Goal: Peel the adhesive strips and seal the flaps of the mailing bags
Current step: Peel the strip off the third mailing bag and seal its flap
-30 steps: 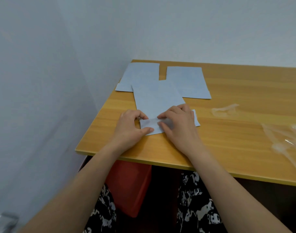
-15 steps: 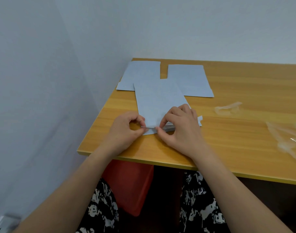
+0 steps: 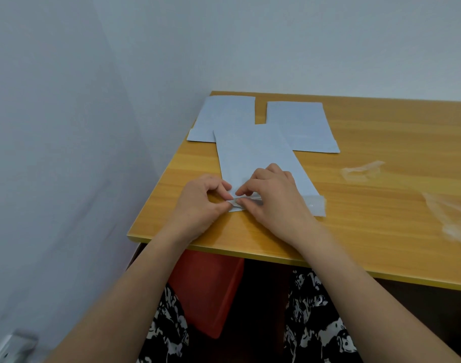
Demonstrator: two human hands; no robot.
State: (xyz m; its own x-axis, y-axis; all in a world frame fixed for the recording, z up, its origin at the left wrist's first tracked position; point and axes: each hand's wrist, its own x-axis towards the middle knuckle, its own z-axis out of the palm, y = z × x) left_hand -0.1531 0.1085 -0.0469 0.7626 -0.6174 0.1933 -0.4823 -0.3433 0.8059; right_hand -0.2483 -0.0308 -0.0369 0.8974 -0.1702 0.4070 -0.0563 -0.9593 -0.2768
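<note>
- Head view: the wooden table fills the right and centre, its corner pushed into the meeting of two pale walls at about 10 o'clock.
- Under the table edge, at 6 o'clock, a red bin stands between the person's knees, which are covered in black-and-white patterned cloth.
- Nearest mailing bag, pale grey, lies flat on the table, running from the hands towards 12 o'clock; its far end overlaps the near edges of the two bags behind it.
- Far left bag lies flat at 11 o'clock from the hands, close to the wall corner.
- Far right bag lies flat at 1 o'clock from the hands, just beside the far left bag with a narrow gap of table between them.
- Right hand rests over the near end of the nearest mailing bag, thumb and forefinger curled together and pinching at the left end of the flap.
- Left hand sits just at 9 o'clock of the right hand, fingers curled, thumb and forefinger pinching the same left corner of the flap; fingertips of both hands nearly meet.
- Clear plastic wrapper lies crumpled at 3 o'clock, at the right border.
- Flap of the nearest mailing bag pokes out at 3 o'clock of the right hand, glossy and lying flat on the table.
- Peeled clear strip lies loose on the table at 2 o'clock, well apart from the hands.
</note>
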